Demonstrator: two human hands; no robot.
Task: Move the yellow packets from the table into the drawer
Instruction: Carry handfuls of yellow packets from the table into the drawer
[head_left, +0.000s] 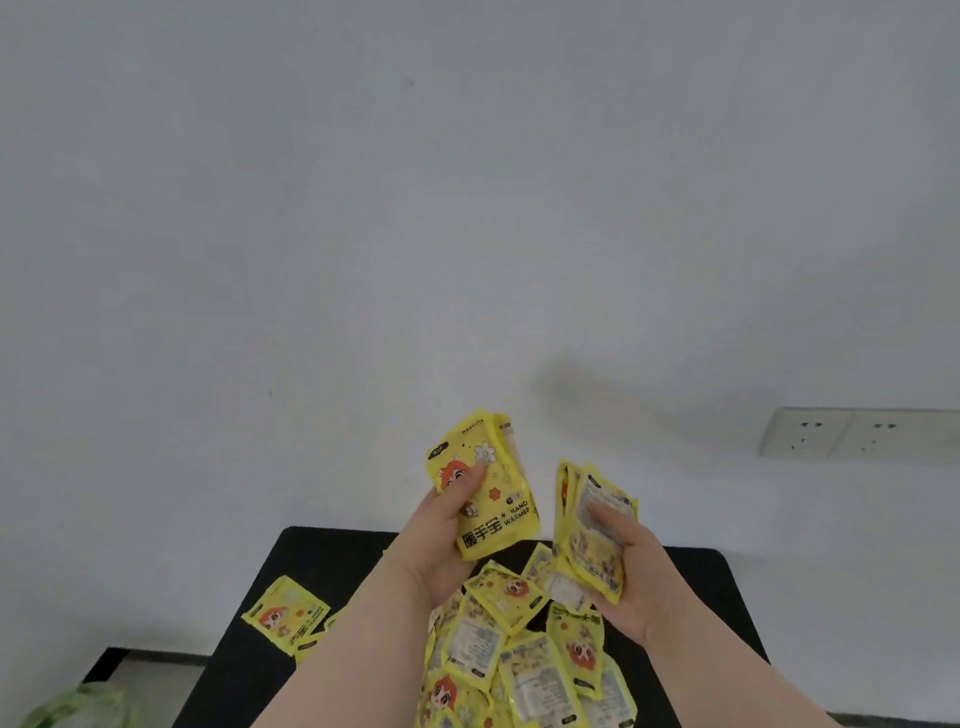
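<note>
Left hand (441, 551), above the far edge of the tabletop (717, 597): grip pinching a stack of yellow packets (498, 467), thumb pressed on the printed front, fingers behind. Count: at least two by the edges showing; more cannot be resolved.

Right hand (634, 571), above the tabletop right of centre: grip curled round a second bundle (597, 566), backs to the camera, fanned. Three edges can be counted.

Judgement: packets are bunched in both hands so that one trip to the drawer carries many. Drawer not in view.

On the tabletop's centre, below the hands, the heap (519, 654): about ten faces visible, overlapping, true number unknown.

One loose packet (285, 613) lies flat on the tabletop's left part; a second peeps out by the left forearm.

Two wall sockets (857, 432) sit beyond the tabletop's far right corner.
</note>
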